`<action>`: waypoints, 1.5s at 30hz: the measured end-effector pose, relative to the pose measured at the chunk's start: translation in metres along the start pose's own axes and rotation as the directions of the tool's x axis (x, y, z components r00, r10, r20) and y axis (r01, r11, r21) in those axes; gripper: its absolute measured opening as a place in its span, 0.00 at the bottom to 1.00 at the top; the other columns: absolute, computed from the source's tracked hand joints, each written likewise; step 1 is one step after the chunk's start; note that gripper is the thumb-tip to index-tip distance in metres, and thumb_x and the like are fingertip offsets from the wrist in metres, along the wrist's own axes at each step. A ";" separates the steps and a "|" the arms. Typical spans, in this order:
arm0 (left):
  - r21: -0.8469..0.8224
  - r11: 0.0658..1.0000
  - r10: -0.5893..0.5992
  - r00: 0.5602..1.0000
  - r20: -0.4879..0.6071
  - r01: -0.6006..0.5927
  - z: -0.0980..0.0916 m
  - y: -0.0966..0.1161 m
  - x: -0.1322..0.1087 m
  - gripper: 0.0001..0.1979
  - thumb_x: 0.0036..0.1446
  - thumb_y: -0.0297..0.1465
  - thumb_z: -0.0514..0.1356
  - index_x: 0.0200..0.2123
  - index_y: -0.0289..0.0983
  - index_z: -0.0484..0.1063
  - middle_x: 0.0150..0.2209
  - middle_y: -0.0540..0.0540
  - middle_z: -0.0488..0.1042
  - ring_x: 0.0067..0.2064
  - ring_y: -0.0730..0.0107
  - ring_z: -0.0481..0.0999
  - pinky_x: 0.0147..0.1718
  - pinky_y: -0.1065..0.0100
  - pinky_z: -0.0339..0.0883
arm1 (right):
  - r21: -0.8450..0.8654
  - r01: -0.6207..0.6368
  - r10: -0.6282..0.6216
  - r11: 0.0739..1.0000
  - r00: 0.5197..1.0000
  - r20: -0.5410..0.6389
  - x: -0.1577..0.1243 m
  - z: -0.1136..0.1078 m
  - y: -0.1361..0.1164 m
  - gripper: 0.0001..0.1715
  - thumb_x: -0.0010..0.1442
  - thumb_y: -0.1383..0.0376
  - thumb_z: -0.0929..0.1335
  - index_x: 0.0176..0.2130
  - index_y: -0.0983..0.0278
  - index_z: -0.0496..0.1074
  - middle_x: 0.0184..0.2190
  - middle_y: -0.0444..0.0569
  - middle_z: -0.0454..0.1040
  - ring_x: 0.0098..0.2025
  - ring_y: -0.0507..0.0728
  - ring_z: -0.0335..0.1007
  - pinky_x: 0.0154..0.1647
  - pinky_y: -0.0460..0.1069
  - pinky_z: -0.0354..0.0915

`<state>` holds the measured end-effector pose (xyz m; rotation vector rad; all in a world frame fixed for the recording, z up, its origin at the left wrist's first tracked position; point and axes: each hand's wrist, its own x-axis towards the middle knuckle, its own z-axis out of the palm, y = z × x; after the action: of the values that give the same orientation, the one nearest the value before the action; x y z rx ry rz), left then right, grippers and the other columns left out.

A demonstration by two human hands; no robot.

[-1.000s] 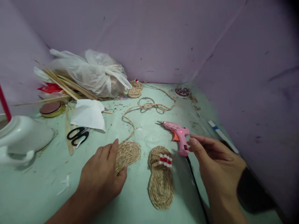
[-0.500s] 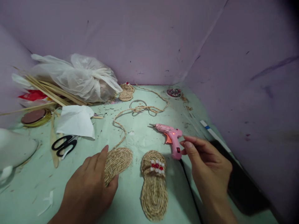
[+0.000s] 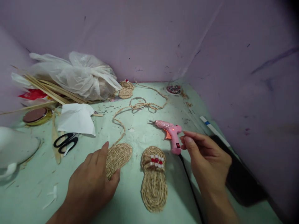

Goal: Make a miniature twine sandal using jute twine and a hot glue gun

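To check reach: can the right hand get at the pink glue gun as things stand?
Probably yes. The right hand is open beside the handle of the pink glue gun, fingertips nearly touching it, nothing between them. The left hand holds a woven sole.

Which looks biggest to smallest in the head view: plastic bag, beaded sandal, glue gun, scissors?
1. Crumpled white plastic bag.
2. Woven straw sandal with red and white beads, though nearest the camera.
3. Pink plastic glue gun.
4. Black-handled scissors, close to the gun in size.
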<state>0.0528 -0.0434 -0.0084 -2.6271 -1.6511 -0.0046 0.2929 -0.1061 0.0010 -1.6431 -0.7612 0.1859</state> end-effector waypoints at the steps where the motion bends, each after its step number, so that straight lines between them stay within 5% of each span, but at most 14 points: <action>1: 0.000 1.000 -0.011 1.000 0.014 0.011 -0.001 0.001 0.001 0.31 0.55 0.38 0.50 0.59 0.27 0.55 0.46 0.35 0.72 0.46 0.51 0.72 0.39 0.57 0.69 | 0.004 0.006 -0.006 1.000 1.000 -0.001 0.000 0.000 0.000 0.08 0.52 0.64 0.70 0.36 0.61 0.77 0.27 0.44 0.77 0.26 0.51 0.71 0.26 0.46 0.69; 11: -0.039 0.981 -0.181 0.964 0.197 0.192 -0.032 0.005 0.001 0.35 0.59 0.45 0.45 0.63 0.30 0.46 0.45 0.36 0.74 0.44 0.48 0.74 0.31 0.57 0.66 | -0.015 0.032 -0.032 0.999 0.999 0.011 0.000 0.004 0.004 0.09 0.52 0.63 0.70 0.35 0.63 0.77 0.25 0.44 0.76 0.23 0.51 0.70 0.23 0.47 0.68; 18: -0.083 0.944 -0.302 0.937 0.178 0.320 -0.048 -0.035 0.009 0.20 0.60 0.36 0.42 0.42 0.41 0.73 0.37 0.45 0.78 0.41 0.51 0.76 0.32 0.61 0.62 | -0.047 -0.012 0.010 0.999 0.999 -0.040 -0.023 0.002 -0.018 0.11 0.52 0.60 0.71 0.37 0.61 0.77 0.26 0.43 0.76 0.25 0.52 0.71 0.28 0.48 0.68; 21: -0.143 0.942 -0.264 0.935 0.238 0.303 -0.043 -0.041 0.010 0.19 0.59 0.34 0.43 0.39 0.41 0.74 0.35 0.44 0.78 0.39 0.54 0.76 0.32 0.62 0.62 | -0.146 0.083 -0.069 0.986 0.993 0.099 -0.046 -0.003 -0.038 0.08 0.53 0.59 0.70 0.36 0.57 0.76 0.28 0.42 0.77 0.27 0.52 0.73 0.29 0.46 0.69; 23: -0.176 0.947 -0.209 0.931 0.300 0.269 -0.039 -0.040 0.009 0.18 0.58 0.32 0.44 0.38 0.40 0.74 0.35 0.44 0.78 0.38 0.55 0.76 0.32 0.63 0.61 | -0.143 0.262 -0.201 0.954 0.918 0.341 -0.056 -0.006 -0.043 0.06 0.54 0.61 0.69 0.36 0.55 0.76 0.31 0.41 0.79 0.30 0.53 0.76 0.32 0.45 0.71; 26: -0.173 0.958 -0.149 0.913 0.380 0.228 -0.034 -0.035 0.008 0.17 0.57 0.31 0.45 0.35 0.39 0.74 0.34 0.42 0.78 0.38 0.54 0.76 0.31 0.63 0.60 | -0.047 0.441 -0.311 0.896 0.700 0.643 -0.066 -0.002 -0.037 0.11 0.56 0.67 0.67 0.40 0.57 0.73 0.38 0.43 0.79 0.39 0.54 0.77 0.38 0.44 0.73; 30: -0.190 0.960 -0.110 0.900 0.423 0.206 -0.030 -0.027 0.008 0.17 0.58 0.34 0.45 0.29 0.38 0.72 0.30 0.42 0.77 0.34 0.53 0.76 0.27 0.64 0.54 | -0.012 0.513 -0.276 0.858 0.481 0.832 -0.079 0.016 -0.015 0.22 0.55 0.70 0.66 0.51 0.62 0.67 0.49 0.52 0.74 0.50 0.57 0.71 0.47 0.48 0.71; 33: -0.236 0.940 -0.129 0.900 0.417 0.244 -0.027 -0.026 0.009 0.16 0.58 0.36 0.47 0.29 0.38 0.72 0.27 0.43 0.76 0.32 0.56 0.74 0.26 0.65 0.51 | -0.010 0.525 -0.222 0.851 0.377 0.899 -0.089 0.031 -0.006 0.26 0.55 0.70 0.65 0.54 0.65 0.64 0.55 0.57 0.68 0.55 0.59 0.67 0.51 0.51 0.69; 37: -0.373 0.880 -0.116 0.895 0.430 0.294 -0.021 -0.029 0.011 0.15 0.56 0.38 0.49 0.28 0.38 0.70 0.22 0.48 0.72 0.25 0.65 0.69 0.24 0.68 0.49 | 0.004 0.453 -0.164 0.892 0.315 0.935 -0.093 0.040 -0.004 0.27 0.54 0.71 0.64 0.54 0.63 0.63 0.57 0.56 0.66 0.57 0.58 0.65 0.52 0.51 0.68; 43: -0.557 0.759 -0.042 0.879 0.475 0.337 -0.010 -0.034 0.014 0.13 0.53 0.38 0.49 0.23 0.37 0.65 0.18 0.53 0.61 0.22 0.72 0.58 0.22 0.71 0.48 | 0.079 0.415 -0.220 0.907 0.304 0.927 -0.087 0.037 0.002 0.26 0.56 0.71 0.65 0.54 0.61 0.62 0.56 0.55 0.66 0.57 0.57 0.64 0.53 0.51 0.66; 45: -0.625 0.699 0.003 0.872 0.489 0.348 -0.006 -0.036 0.014 0.13 0.51 0.39 0.49 0.21 0.37 0.64 0.18 0.54 0.58 0.22 0.73 0.57 0.21 0.71 0.48 | 0.073 0.376 -0.209 0.924 0.336 0.919 -0.089 0.037 0.004 0.25 0.56 0.72 0.65 0.53 0.59 0.63 0.55 0.53 0.67 0.56 0.56 0.65 0.53 0.50 0.67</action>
<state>0.0266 -0.0150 -0.0010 -3.1577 -2.4881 -0.0253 0.2066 -0.1270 -0.0370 -1.4038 -1.9829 0.8596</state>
